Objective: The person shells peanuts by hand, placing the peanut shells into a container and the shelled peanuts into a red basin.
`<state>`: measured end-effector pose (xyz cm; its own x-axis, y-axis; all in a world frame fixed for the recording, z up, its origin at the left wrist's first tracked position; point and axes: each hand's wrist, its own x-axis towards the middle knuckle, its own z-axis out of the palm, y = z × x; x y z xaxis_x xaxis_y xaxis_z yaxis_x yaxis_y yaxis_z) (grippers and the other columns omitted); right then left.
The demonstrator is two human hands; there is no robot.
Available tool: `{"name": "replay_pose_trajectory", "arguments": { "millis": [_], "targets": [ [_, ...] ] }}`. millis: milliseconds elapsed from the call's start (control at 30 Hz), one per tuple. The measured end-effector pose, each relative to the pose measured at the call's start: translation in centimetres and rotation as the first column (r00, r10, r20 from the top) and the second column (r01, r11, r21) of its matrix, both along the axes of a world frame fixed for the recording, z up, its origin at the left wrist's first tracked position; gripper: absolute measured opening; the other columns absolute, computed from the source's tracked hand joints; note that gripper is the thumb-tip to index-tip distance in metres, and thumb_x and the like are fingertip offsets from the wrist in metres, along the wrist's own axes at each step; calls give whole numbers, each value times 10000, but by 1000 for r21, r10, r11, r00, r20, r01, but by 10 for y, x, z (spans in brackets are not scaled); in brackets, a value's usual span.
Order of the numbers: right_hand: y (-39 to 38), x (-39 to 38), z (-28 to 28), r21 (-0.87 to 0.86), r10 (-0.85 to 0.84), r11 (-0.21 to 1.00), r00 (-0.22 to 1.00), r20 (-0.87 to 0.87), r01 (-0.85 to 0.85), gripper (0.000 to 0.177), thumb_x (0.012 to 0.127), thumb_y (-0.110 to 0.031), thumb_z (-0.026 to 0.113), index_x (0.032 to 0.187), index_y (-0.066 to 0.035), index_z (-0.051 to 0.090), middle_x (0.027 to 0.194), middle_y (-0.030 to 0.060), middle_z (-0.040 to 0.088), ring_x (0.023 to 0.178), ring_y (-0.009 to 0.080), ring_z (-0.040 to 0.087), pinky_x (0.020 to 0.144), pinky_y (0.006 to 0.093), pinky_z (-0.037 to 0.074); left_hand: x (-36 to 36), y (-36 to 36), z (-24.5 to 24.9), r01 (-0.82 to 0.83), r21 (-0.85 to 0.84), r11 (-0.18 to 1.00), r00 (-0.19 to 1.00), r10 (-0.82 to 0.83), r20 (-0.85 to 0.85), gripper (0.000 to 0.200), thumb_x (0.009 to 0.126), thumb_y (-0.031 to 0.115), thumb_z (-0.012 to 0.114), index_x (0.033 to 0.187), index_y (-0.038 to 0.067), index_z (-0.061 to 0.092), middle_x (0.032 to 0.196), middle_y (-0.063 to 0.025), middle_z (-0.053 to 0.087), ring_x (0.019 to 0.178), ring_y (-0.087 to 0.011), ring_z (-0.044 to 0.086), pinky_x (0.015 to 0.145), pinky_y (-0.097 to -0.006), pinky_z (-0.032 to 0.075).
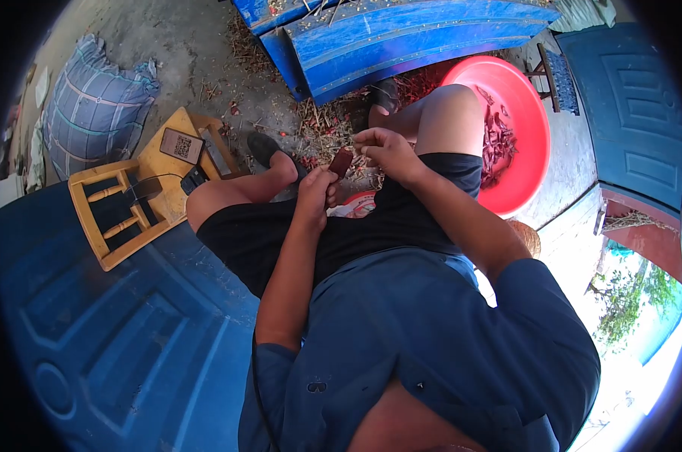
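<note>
My left hand (316, 193) is closed around the lower end of a dark red dried chili pepper (341, 162), which points up and away from my lap. Just right of the chili's upper end is my right hand (390, 154), its thumb and fingers bent together in a pinch. Whatever is between those fingertips, if anything, is too small to make out. To the right of my knee stands a large red basin (533, 124) with many dried chili peppers (498, 143) in it. Between my legs, part of another red-rimmed container (356, 203) shows below the hands.
A yellow wooden chair (103, 256) at my left carries a phone (182, 145) and a small black device (193, 179). Behind it sits a plaid sack (100, 105). A blue metal structure (416, 38) stands ahead. Stems and debris (326, 124) litter the floor.
</note>
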<state>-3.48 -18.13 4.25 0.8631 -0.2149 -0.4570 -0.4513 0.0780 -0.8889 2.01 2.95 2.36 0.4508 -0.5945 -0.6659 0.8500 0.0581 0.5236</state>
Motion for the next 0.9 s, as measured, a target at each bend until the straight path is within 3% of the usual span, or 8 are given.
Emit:
{"name": "replay_pose_trajectory", "arguments": {
  "millis": [33, 167, 233, 433, 600, 667, 733, 900],
  "targets": [
    [0, -1, -3, -459, 98, 888, 985, 144, -21, 299, 973, -263, 623, 1094, 8, 663, 946, 48, 688, 861, 155, 687, 759, 308, 547, 0, -1, 1, 5, -1, 1000, 1000, -5, 3, 111, 913, 132, 557, 1015, 100, 530, 635, 58, 411, 504, -54, 377, 449, -223, 289],
    [-4, 1, 5, -426, 108, 896, 992, -64, -125, 360, 971, -279, 651, 1211, -11, 651, 963, 36, 697, 772, 88, 628, 693, 253, 516, -1, 0, 0, -22, 17, 1000, 1000, 22, -9, 105, 913, 124, 559, 1007, 79, 552, 636, 58, 418, 497, -49, 365, 449, -226, 284],
    [5, 5, 9, -79, -120, 990, 992, -46, 116, 304, 931, -223, 673, 1124, 11, 693, 890, 123, 733, 788, 189, 698, 786, 332, 548, -2, -2, 1, -30, -1, 1000, 999, 30, -12, 114, 912, 117, 562, 1008, 57, 579, 636, 60, 427, 491, -43, 352, 448, -227, 276],
    [22, 4, 3, -136, 54, 990, 987, 154, -33, 253, 930, -204, 716, 1078, 1, 719, 949, 64, 729, 821, 101, 660, 742, 274, 538, -4, -7, -4, 13, -8, 1000, 999, -13, 38, 103, 919, 121, 563, 1003, 65, 579, 633, 52, 427, 492, -49, 363, 444, -221, 276],
    [5, 7, 28, -73, -127, 987, 978, 168, 141, 160, 935, -140, 703, 1007, 0, 731, 900, 46, 720, 824, 94, 652, 778, 280, 541, -3, -4, -7, -36, -43, 998, 999, 36, 3, 108, 930, 128, 577, 1018, 67, 591, 626, 54, 415, 488, -45, 356, 432, -226, 251],
    [-18, 1, 48, -41, -338, 920, 843, 420, 389, 139, 941, -136, 697, 993, -13, 733, 862, 41, 728, 783, 105, 675, 712, 263, 543, -6, -4, -13, -18, -9, 1000, 999, 19, 40, 94, 931, 124, 577, 1006, 69, 595, 622, 57, 410, 485, -43, 349, 430, -226, 243],
    [-54, -17, 105, 71, -509, 849, 774, 378, 524, 135, 956, -124, 685, 1029, -19, 730, 852, 13, 709, 775, 76, 644, 689, 233, 520, -8, -5, -12, -7, 50, 999, 998, 4, 57, 81, 932, 120, 576, 993, 72, 599, 618, 61, 406, 482, -40, 342, 428, -226, 235],
    [-167, -97, 140, -63, -727, 558, 525, 443, 827, 192, 934, -164, 716, 1080, -49, 667, 925, 4, 712, 751, 58, 641, 646, 191, 480, -6, -18, -10, 82, 136, 987, 994, -91, 62, 64, 919, 121, 589, 938, 67, 616, 623, 70, 416, 481, -37, 334, 434, -226, 236]
  ]
}}
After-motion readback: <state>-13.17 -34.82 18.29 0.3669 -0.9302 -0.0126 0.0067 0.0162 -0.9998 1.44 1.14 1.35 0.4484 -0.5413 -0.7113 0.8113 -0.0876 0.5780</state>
